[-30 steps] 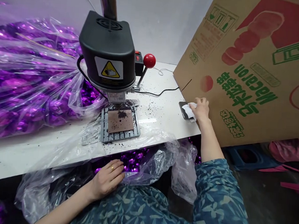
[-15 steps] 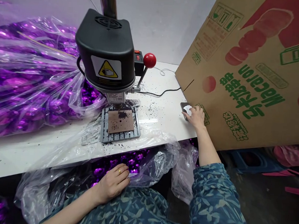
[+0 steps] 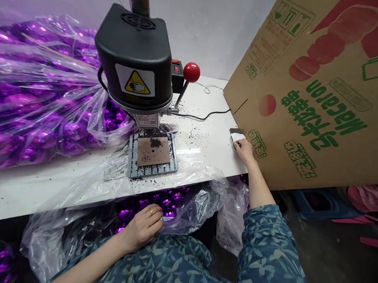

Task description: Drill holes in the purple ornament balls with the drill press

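Now right hand (image 3: 244, 150) lower, white tissue (image 3: 238, 137) uncovered.

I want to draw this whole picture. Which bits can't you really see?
Head view only:
- Dark flat thing under the white paper: mostly hidden by the cardboard box and right hand.
- Drill press: column cut off by the top edge.
- Left hand fingertips: buried in the plastic bag.
- Warning sticker text: too small.
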`<action>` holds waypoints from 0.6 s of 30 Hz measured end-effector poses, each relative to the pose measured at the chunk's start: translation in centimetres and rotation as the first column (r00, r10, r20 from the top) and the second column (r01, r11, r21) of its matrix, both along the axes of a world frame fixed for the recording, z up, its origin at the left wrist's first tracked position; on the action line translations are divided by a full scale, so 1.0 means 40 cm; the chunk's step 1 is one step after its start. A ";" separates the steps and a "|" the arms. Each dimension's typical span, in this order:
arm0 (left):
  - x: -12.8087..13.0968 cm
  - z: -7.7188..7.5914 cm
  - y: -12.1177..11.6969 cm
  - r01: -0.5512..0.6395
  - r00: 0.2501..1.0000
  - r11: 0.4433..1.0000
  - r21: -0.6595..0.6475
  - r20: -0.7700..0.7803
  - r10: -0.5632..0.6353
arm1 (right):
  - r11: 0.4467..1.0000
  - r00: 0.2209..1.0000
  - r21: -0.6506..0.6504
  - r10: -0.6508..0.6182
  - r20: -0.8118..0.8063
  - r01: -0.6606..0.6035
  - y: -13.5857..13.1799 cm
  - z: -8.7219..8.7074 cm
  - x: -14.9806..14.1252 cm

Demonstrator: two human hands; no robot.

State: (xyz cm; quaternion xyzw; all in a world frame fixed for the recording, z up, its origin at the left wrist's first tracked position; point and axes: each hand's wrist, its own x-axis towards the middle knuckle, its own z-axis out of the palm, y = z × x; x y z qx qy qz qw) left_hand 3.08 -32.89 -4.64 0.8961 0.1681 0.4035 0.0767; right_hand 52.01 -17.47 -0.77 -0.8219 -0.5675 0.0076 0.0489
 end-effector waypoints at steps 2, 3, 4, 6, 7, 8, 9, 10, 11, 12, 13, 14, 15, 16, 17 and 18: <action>0.006 0.000 0.001 0.008 1.000 1.000 0.001 -0.005 -0.008 | 0.999 1.000 -0.034 -0.010 -0.020 0.010 0.001 -0.004 -0.004; 0.009 0.000 0.003 0.014 1.000 1.000 0.003 -0.005 -0.014 | 0.999 1.000 -0.047 -0.017 -0.026 0.016 0.004 -0.004 -0.004; 0.012 0.001 0.004 0.024 1.000 1.000 0.005 -0.005 -0.024 | 0.998 0.999 -0.058 -0.025 -0.029 0.023 0.008 -0.003 -0.004; 0.019 0.002 0.008 0.045 0.999 0.999 0.006 -0.016 -0.045 | 0.997 0.999 -0.073 -0.037 -0.031 0.035 0.018 -0.002 -0.003; 0.023 0.003 0.010 0.054 0.998 0.999 0.007 -0.026 -0.053 | 0.996 0.999 -0.079 -0.042 -0.030 0.039 0.024 -0.001 -0.002; 0.028 0.003 0.012 0.056 0.998 0.998 0.009 -0.032 -0.056 | 0.996 0.999 -0.084 -0.045 -0.028 0.043 0.030 0.000 -0.002; 0.032 0.004 0.013 0.057 0.998 0.998 0.014 -0.033 -0.057 | 0.995 0.999 -0.087 -0.048 -0.024 0.046 0.034 0.001 -0.002; 0.036 0.004 0.013 0.057 0.998 0.998 0.018 -0.032 -0.056 | 0.995 0.999 -0.089 -0.051 -0.018 0.050 0.038 0.001 -0.002; 0.039 0.003 0.013 0.057 0.998 0.998 0.018 -0.029 -0.056 | 0.995 0.998 -0.088 -0.054 -0.009 0.053 0.040 0.002 -0.001; 0.042 0.002 0.012 0.056 0.998 0.998 0.014 -0.025 -0.056 | 0.995 0.998 -0.083 -0.057 0.003 0.057 0.041 0.002 -0.001; 0.043 0.000 0.011 0.056 0.998 0.998 0.008 -0.022 -0.055 | 0.995 0.998 -0.076 -0.059 0.018 0.060 0.041 0.002 0.000; 0.044 -0.002 0.009 0.054 0.998 0.999 0.000 -0.023 -0.054 | 0.996 0.998 -0.068 -0.061 0.034 0.064 0.040 0.001 0.002; 0.043 -0.005 0.008 0.052 0.998 0.999 -0.007 -0.026 -0.052 | 0.996 0.997 -0.059 -0.063 0.050 0.066 0.038 0.001 0.003; 0.041 -0.008 0.007 0.048 0.998 0.999 -0.012 -0.028 -0.048 | 0.997 0.996 -0.051 -0.062 0.065 0.066 0.037 0.000 0.005; 0.038 -0.012 0.006 0.045 0.999 0.999 -0.015 -0.027 -0.045 | 0.997 0.995 -0.044 -0.057 0.078 0.061 0.036 0.000 0.007; 0.034 -0.016 0.006 0.042 0.999 0.999 -0.018 -0.027 -0.043 | 0.998 0.995 -0.037 -0.044 0.088 0.047 0.035 -0.001 0.009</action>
